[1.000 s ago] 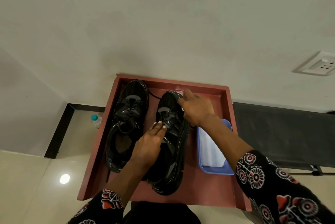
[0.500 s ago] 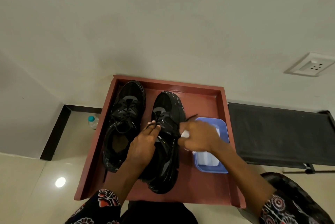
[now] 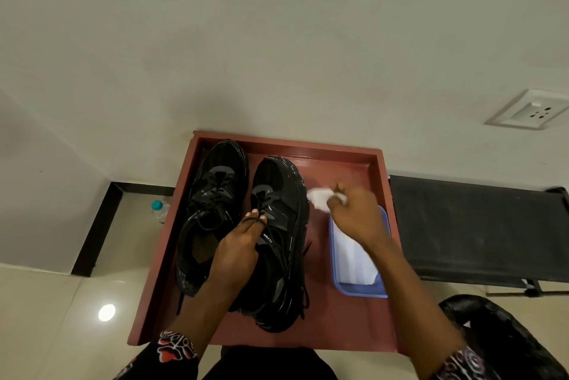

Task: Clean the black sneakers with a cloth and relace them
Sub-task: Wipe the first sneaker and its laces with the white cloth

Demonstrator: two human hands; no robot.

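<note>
Two black sneakers stand side by side on a red-brown tray [image 3: 345,330]. The left sneaker [image 3: 212,204] is laced and untouched. My left hand [image 3: 238,252] rests on the tongue of the right sneaker [image 3: 280,225], and its fingertips pinch a black lace [image 3: 255,219] there. More lace hangs loose down that shoe's right side. My right hand [image 3: 354,216] hovers just right of the shoe's toe, above the far end of a blue tub, and holds a small white cloth [image 3: 320,197] bunched in its fingers.
The blue plastic tub [image 3: 360,290] with white cloths inside sits on the tray's right half. A black bench [image 3: 468,225] stands to the right, against the wall. A water bottle [image 3: 160,209] stands on the floor left of the tray. A wall socket [image 3: 532,110] is at upper right.
My right hand left the right sneaker's toe, drew back over the blue tub and now holds a white cloth beside the shoe. My left hand stayed on the tongue, holding the lace.
</note>
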